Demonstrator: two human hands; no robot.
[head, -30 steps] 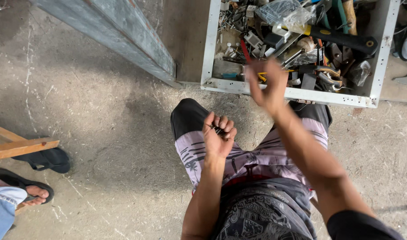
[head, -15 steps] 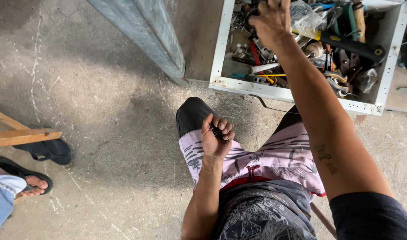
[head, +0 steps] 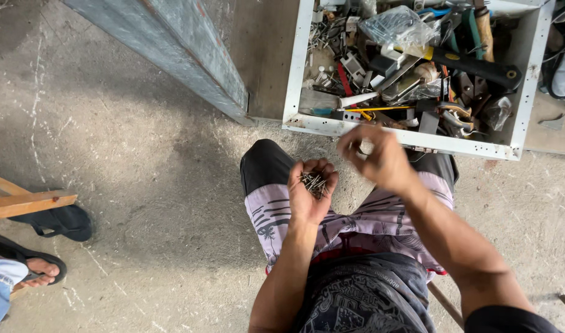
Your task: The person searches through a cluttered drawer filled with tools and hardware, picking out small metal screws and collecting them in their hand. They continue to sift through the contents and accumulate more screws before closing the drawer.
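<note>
Many small nails (head: 313, 182) rest in your cupped left hand (head: 310, 194); tilting it spills them onto the floor (head: 140, 185). Your right hand (head: 375, 157), frame centre, is blurred, its grip unreadable.

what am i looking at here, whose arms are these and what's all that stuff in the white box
This is one view from a camera worn on a person's head, looking straight down. The two bare arms belong to that person, who seems to be seated, with patterned shorts and knees below.

The left hand is cupped palm up and holds a small pile of nails or screws. The right hand hovers just in front of the box, fingers pinched together; whether it holds anything is too blurred to tell.

The white box sits on the concrete floor and is crammed with tools and hardware: a black-handled tool, a clear plastic bag, metal bits. A grey metal panel leans beside it.

At the left edge is another person's foot in a sandal, by a wooden beam.
</note>
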